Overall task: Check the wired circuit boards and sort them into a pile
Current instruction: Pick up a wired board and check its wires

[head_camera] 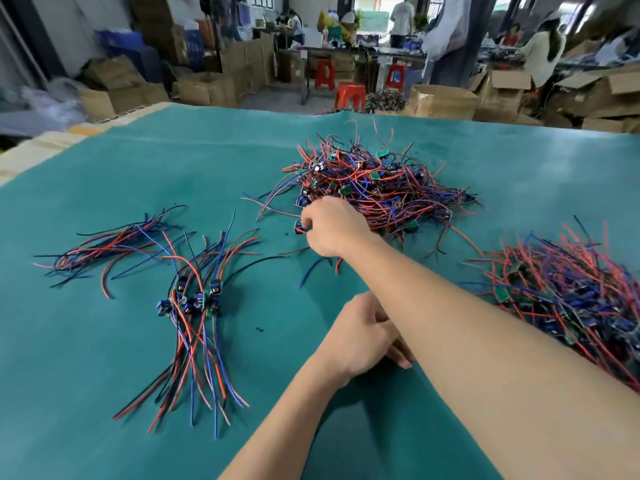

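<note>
A big tangled heap of wired circuit boards (pixel 374 181) with red, blue and black leads lies at the middle back of the green table. My right hand (pixel 332 226) reaches across to its near left edge and pinches a small board (pixel 300 227) there. My left hand (pixel 363 332) rests on the table under my right forearm, fingers loosely curled and holding nothing. A small aligned bundle of boards (pixel 194 299) lies at the left, its wires fanned out. Another dense pile of boards (pixel 568 296) lies at the right.
The green mat (pixel 104 358) covers the table; its far edge runs along the top. A few loose wires (pixel 104 247) lie at far left. Beyond are cardboard boxes (pixel 443 102), red stools (pixel 349 93) and people at other benches.
</note>
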Available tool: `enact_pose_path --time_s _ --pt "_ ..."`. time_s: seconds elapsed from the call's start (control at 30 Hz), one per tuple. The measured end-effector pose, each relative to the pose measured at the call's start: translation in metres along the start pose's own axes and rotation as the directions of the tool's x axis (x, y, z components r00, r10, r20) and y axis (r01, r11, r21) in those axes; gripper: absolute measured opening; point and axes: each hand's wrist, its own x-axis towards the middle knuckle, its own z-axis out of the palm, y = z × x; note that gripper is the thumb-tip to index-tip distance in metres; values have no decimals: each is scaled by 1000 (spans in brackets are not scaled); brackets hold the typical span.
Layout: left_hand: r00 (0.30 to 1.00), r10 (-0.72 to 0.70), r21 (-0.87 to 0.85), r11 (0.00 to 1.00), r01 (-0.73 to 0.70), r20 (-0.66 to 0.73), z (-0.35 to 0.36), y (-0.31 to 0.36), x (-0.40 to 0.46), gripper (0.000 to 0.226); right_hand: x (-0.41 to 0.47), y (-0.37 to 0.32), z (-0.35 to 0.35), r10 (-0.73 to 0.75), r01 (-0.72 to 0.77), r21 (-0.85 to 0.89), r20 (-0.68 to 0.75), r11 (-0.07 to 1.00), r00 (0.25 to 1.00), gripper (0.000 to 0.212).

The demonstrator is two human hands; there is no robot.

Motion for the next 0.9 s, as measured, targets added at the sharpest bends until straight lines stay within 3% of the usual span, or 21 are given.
enact_pose_path --time_s 0.17,0.33,0.43,0.53,0.6,0.73,0.9 --pt "1000 -6 -17 1000 6 -6 -1 2 0 32 1 11 20 49 -51 -17 -99 999 994 13" --pt "996 -71 -199 978 60 -48 0 0 6 20 -33 23 -12 96 -47 193 -252 980 963 11" --pt "966 -185 -504 861 70 -182 -4 3 11 16 -85 37 -31 109 -48 177 -355 983 928 9" --pt "937 -247 -716 698 -5 -248 -11 5 14 11 -139 54 -36 104 -74 101 -333 992 937 8" --pt "944 -231 -703 711 -2 -236 -13 2 14 18 -162 61 -32 101 -89 54 -266 995 959 7" --pt "953 -153 -474 880 12 -260 -4 -3 13 24 -180 69 -17 94 -96 0 -228 995 969 12" --pt "936 -172 -535 845 -21 -308 -9 -5 13 20 -180 66 -1 140 -85 161 -375 983 916 11"
